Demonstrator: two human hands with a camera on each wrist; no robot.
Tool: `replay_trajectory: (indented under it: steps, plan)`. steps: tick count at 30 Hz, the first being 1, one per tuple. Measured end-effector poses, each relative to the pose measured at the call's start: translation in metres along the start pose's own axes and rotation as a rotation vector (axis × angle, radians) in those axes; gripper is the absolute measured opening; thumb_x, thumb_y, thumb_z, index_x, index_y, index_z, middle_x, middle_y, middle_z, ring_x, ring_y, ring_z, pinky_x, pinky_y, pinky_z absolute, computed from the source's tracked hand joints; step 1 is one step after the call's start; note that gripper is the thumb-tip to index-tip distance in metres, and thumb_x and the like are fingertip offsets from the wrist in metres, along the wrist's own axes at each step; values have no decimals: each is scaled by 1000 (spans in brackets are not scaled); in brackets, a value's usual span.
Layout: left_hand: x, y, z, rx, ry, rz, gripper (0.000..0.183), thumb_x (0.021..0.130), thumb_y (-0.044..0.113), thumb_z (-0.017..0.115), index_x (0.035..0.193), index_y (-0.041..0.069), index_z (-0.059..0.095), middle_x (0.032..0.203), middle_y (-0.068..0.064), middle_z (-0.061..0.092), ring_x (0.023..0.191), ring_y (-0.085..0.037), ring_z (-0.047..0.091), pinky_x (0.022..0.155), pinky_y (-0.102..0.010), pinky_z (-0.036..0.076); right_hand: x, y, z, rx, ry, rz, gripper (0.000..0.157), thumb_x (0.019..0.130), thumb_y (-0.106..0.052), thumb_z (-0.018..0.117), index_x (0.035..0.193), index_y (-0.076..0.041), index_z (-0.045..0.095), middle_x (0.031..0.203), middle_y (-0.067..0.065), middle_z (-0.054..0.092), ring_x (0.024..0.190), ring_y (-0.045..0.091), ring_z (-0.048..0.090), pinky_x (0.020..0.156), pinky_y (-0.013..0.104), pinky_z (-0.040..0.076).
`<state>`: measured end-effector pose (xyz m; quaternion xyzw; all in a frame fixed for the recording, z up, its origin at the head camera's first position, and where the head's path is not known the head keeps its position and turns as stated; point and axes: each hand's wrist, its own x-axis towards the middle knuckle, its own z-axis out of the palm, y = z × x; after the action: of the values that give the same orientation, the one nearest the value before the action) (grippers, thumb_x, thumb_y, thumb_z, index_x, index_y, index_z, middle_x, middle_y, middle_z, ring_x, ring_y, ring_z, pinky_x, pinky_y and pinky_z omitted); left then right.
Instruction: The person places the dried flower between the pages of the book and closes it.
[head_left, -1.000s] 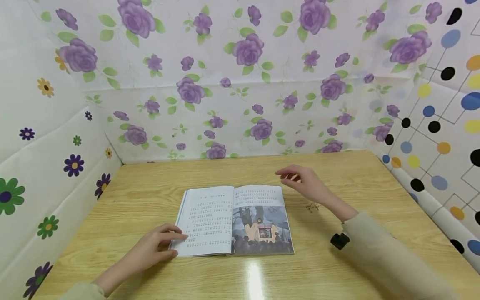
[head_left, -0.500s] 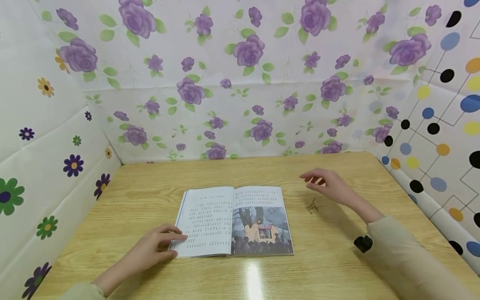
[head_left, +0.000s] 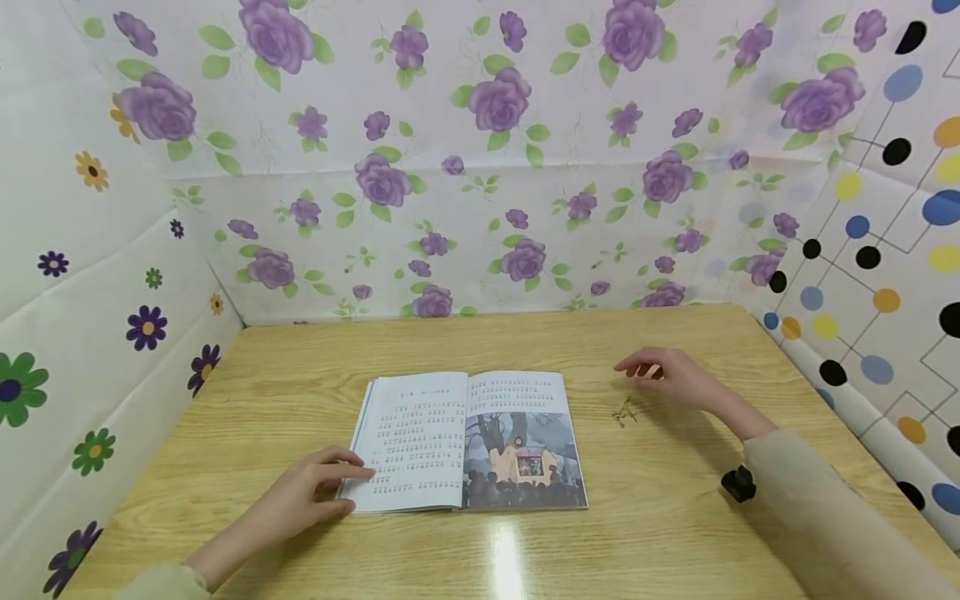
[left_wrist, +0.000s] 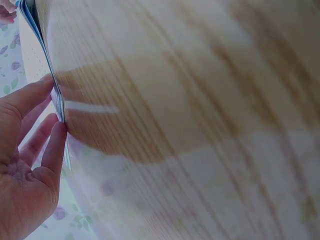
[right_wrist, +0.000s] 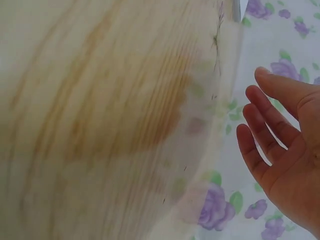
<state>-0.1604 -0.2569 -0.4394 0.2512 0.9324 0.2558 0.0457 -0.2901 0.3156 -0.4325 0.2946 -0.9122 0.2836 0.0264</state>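
Observation:
An open book (head_left: 420, 450) lies on the wooden table, with printed text on the left page and text above a picture of a crowd and a lit stage on the right page. My left hand (head_left: 303, 497) rests at its lower left edge, fingertips on the page and thumb by the corner. In the left wrist view, the thumb and fingers of that hand (left_wrist: 35, 160) meet the book's edge (left_wrist: 52, 70). My right hand (head_left: 670, 379), fingers loosely bent and holding nothing, is above the table just beyond a thin dry sprig (head_left: 623, 412). The sprig (right_wrist: 216, 42) also shows in the right wrist view.
Wooden tabletop (head_left: 360, 342) surrounds the book. A cloth with purple roses (head_left: 465, 233) hangs along the back, with patterned cloths at the left and right sides. Tiny dark specks (right_wrist: 184, 169) lie on the table in the right wrist view.
My right hand has moved right, away from the book's upper right corner, and slightly lower in the view, near the sprig. The left hand and the book have stayed put.

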Motion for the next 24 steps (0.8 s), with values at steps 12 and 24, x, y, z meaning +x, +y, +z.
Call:
replay_trajectory:
  steps: [12,24]
  plan:
    - [0,0,0,1,-1,-5,41,82,15,79,122,22,71,124,-2,61,109,-23,60,84,-28,57,0,13,-1,45,-135,61,25,88,-12,73,112,-18,74,103,1,71,91,12,66,75,23,57]
    - [0,1,0,12,10,1,40,82,14,79,121,22,72,123,-2,61,109,-23,61,84,-27,57,3,23,0,79,-193,94,19,87,-19,75,106,-21,76,101,-1,72,86,4,63,76,24,55]
